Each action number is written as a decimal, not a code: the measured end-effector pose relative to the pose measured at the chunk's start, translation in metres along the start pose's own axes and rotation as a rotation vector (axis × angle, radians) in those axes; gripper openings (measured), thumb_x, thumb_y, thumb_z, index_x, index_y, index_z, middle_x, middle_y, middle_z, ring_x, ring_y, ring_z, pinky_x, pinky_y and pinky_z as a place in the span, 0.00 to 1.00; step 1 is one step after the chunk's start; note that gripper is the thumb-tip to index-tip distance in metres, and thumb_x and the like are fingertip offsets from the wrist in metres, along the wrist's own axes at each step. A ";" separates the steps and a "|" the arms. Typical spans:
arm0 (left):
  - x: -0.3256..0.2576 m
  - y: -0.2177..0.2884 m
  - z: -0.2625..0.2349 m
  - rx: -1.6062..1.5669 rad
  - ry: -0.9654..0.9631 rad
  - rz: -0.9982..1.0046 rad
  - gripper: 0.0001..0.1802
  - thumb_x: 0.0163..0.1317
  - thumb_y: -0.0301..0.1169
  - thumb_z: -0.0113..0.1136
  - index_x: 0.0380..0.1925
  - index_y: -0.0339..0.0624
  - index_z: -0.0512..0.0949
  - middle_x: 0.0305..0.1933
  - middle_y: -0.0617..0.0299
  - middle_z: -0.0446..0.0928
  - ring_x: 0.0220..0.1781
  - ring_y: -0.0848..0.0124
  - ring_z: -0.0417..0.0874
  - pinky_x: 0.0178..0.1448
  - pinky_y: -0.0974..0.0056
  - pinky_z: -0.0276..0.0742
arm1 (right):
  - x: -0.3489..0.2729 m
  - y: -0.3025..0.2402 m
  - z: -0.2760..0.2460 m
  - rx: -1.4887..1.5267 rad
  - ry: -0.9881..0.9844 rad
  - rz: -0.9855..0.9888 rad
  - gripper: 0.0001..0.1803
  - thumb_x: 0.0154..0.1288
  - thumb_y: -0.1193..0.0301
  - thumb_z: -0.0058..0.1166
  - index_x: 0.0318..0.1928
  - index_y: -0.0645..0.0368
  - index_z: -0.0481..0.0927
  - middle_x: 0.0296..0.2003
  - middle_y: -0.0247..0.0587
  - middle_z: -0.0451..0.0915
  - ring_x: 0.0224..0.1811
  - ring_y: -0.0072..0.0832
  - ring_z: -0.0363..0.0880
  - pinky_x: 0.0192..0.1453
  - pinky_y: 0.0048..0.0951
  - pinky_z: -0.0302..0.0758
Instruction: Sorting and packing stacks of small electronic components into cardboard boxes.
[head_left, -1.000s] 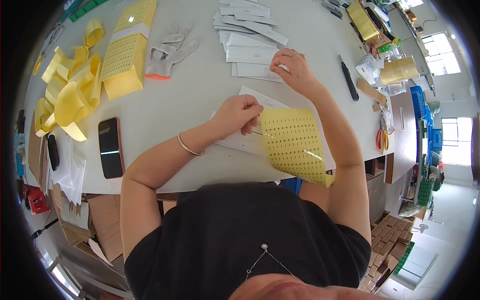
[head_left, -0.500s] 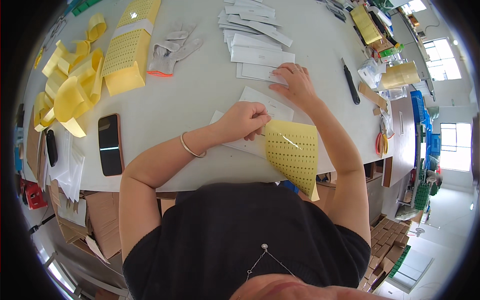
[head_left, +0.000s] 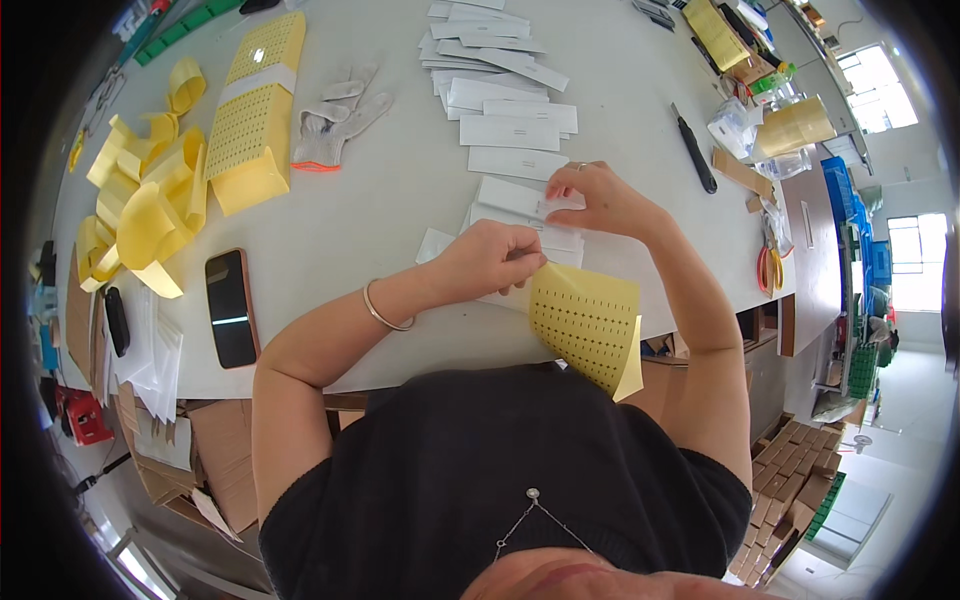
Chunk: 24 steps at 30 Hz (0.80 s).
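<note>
In my left hand (head_left: 495,258), closed in a pinch, is the upper left corner of a yellow sticker sheet (head_left: 585,310) printed with rows of small dark marks. The sheet curls downward past the table edge. Beneath this hand lie white paper pieces (head_left: 437,243), partly hidden by it. My right hand (head_left: 603,203) is curved over the right end of a white card (head_left: 512,198), thumb and index finger apart; whether anything tiny sits between them I cannot make out. Beyond it, overlapping white cards (head_left: 510,132) run up the table in a column, some with small dark marks.
On the left are curled yellow strips (head_left: 165,205), a banded stack of yellow sheets (head_left: 250,120), a glove (head_left: 335,120) and a phone (head_left: 232,308). To the right lie a black utility knife (head_left: 693,150), scissors (head_left: 768,265) and a gold roll (head_left: 795,130).
My right hand has come nearer to me, from a card in the column to the card closer to my left hand. My left hand still pinches the yellow sheet. The whole view has shifted slightly.
</note>
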<state>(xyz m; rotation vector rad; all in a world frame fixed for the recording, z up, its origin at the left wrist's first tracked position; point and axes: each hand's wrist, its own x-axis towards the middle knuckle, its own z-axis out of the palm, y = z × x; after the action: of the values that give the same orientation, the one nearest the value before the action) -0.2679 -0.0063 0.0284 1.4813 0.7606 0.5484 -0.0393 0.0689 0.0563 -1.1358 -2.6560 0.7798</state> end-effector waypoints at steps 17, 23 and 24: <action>0.004 0.003 0.006 0.090 -0.105 -0.027 0.07 0.65 0.30 0.55 0.30 0.38 0.78 0.23 0.60 0.78 0.24 0.74 0.78 0.30 0.68 0.74 | -0.021 -0.184 -0.092 0.392 0.350 -1.051 0.16 0.71 0.65 0.46 0.50 0.64 0.77 0.48 0.55 0.78 0.47 0.41 0.77 0.48 0.36 0.76; -0.001 0.002 0.006 0.082 -0.178 0.136 0.08 0.66 0.28 0.55 0.30 0.36 0.77 0.24 0.65 0.77 0.23 0.81 0.76 0.27 0.74 0.71 | -0.139 -0.152 -0.104 0.346 0.369 -1.061 0.14 0.71 0.67 0.46 0.48 0.63 0.77 0.46 0.53 0.78 0.45 0.39 0.77 0.46 0.35 0.76; -0.008 0.004 0.011 0.126 -0.136 0.093 0.08 0.66 0.28 0.55 0.29 0.36 0.77 0.23 0.65 0.77 0.24 0.82 0.77 0.27 0.74 0.72 | -0.132 -0.152 -0.133 0.402 0.338 -1.067 0.14 0.71 0.67 0.46 0.47 0.63 0.77 0.46 0.53 0.78 0.45 0.39 0.77 0.46 0.34 0.76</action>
<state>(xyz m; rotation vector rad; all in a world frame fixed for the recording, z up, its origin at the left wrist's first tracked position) -0.2640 -0.0194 0.0329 1.6594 0.6311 0.4711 0.0011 -0.0592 0.2573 0.2632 -2.1761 0.7191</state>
